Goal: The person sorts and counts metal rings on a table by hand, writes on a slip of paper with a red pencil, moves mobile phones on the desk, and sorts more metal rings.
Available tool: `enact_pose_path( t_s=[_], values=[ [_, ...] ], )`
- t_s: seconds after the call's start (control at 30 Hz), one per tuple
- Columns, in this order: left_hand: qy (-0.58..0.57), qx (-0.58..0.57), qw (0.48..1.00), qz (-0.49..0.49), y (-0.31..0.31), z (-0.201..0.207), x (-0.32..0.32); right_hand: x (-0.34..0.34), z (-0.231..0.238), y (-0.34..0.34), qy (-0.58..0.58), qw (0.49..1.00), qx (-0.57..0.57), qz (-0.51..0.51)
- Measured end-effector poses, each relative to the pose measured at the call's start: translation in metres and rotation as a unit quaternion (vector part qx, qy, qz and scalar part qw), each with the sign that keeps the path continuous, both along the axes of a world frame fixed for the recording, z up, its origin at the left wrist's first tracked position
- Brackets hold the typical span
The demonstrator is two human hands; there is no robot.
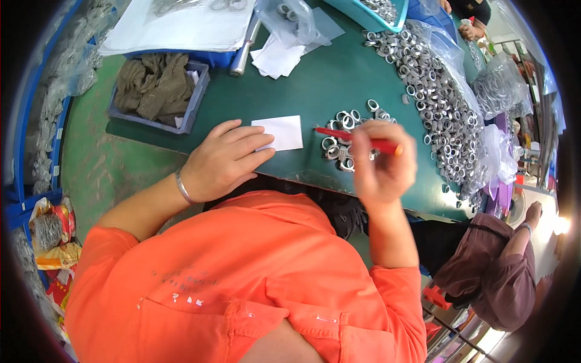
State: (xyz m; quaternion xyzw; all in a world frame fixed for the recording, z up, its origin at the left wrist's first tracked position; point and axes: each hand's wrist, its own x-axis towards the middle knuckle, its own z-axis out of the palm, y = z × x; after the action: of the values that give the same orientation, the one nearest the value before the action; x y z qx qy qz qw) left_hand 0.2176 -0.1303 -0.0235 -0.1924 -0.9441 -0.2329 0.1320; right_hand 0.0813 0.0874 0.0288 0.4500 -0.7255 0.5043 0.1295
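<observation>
Showing smooth matt paper on the slip (pixel 281 130), glossy plastic on the pen (pixel 384 144), shiny metal on the rings (pixel 343 152).

One left hand (pixel 225 160), one right hand (pixel 387 166), one red pen (pixel 346 134), one small white card (pixel 285 131), one bracelet (pixel 183 186). One turquoise basket (pixel 357 16), two other people (pixel 502 272). Rings (pixel 433 112): too many to count.

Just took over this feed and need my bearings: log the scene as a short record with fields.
Left hand: open, over the left edge of the white paper
Right hand: gripping a red pen, tip toward the paper but apart from it
Small pile: silver rings, right of the paper, partly hidden by the right hand
Large pile: silver rings, farther right on the green table
Left side: blue-grey tray holding brown cloth
</observation>
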Motion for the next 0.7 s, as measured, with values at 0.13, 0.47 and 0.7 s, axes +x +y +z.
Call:
enact_pose_path(
  t_s=[0.13, 0.47, 0.7],
  values=[
    [-0.027, -0.005, 1.000, 0.012, 0.003, 0.007, 0.003, 0.013, -0.020, 0.005, -0.007, 0.983, 0.184, 0.021],
    [-0.024, 0.115, 0.992, -0.050, 0.048, 0.021, -0.063, -0.027, -0.051, 0.112, -0.048, 0.982, 0.134, -0.127],
    [-0.077, 0.013, 0.993, -0.087, 0.096, -0.006, -0.159, -0.047, -0.057, 0.100, 0.057, 0.953, 0.276, -0.111]
  ],
)
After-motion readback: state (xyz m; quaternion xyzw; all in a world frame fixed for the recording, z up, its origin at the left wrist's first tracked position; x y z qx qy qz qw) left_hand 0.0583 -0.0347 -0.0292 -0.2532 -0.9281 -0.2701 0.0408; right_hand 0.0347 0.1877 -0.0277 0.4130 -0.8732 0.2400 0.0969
